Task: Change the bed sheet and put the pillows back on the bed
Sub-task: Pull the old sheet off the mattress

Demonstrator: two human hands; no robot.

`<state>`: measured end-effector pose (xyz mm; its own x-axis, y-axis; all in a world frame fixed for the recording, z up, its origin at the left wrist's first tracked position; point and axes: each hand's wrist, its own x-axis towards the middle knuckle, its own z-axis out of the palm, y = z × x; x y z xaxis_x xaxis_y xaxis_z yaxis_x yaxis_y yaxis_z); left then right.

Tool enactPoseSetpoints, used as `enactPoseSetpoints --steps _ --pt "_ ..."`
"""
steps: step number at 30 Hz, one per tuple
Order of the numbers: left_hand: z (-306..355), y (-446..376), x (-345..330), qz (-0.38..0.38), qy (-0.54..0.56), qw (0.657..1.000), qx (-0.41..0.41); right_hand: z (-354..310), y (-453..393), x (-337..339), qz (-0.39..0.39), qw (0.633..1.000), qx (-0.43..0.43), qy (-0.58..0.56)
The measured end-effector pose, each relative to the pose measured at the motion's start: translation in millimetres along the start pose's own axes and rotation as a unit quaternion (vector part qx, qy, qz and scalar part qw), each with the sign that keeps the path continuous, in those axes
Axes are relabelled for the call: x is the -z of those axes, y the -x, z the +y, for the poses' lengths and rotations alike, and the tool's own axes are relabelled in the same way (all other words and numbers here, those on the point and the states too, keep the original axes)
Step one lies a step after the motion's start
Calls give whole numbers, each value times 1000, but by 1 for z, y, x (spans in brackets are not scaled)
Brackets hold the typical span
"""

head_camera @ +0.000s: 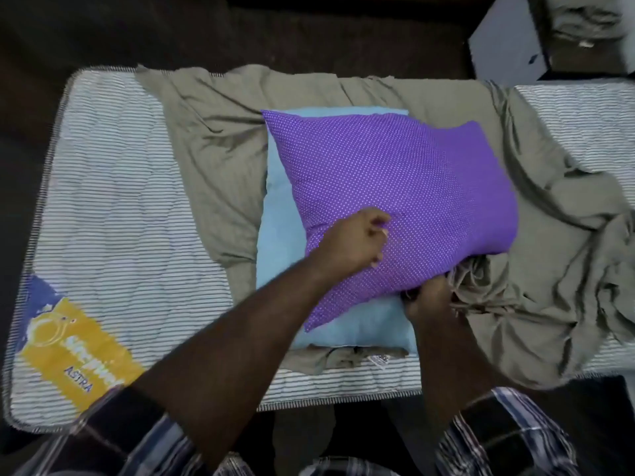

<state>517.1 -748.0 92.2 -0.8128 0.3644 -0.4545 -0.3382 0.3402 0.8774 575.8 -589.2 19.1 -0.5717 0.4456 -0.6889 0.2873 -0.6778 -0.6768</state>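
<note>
A purple polka-dot pillow (395, 197) lies tilted on top of a light blue pillow (285, 235) in the middle of the bed. Both sit on a crumpled khaki sheet (549, 255) that covers the centre and right of the striped mattress (113, 207). My left hand (354, 240) rests on the near left part of the purple pillow with its fingers loosely curled. My right hand (429, 298) is at the purple pillow's near edge, its fingers tucked under the pillow and into the bunched sheet, so its grip is hidden.
The mattress's left part is bare, with a yellow and blue brand label (72, 348) at the near left corner. A white box (508, 42) and a heap of grey cloth (587, 18) stand on the dark floor beyond the bed's far right.
</note>
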Motion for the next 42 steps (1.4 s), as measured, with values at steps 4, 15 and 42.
enactPoseSetpoints --steps 4,15,42 --pt "-31 14 45 175 -230 957 -36 14 21 -23 26 998 -10 -59" --pt "-44 43 135 145 117 982 31 34 55 -144 -120 987 101 14" --pt "-271 243 262 227 -132 856 446 288 166 -259 -376 577 -28 724"
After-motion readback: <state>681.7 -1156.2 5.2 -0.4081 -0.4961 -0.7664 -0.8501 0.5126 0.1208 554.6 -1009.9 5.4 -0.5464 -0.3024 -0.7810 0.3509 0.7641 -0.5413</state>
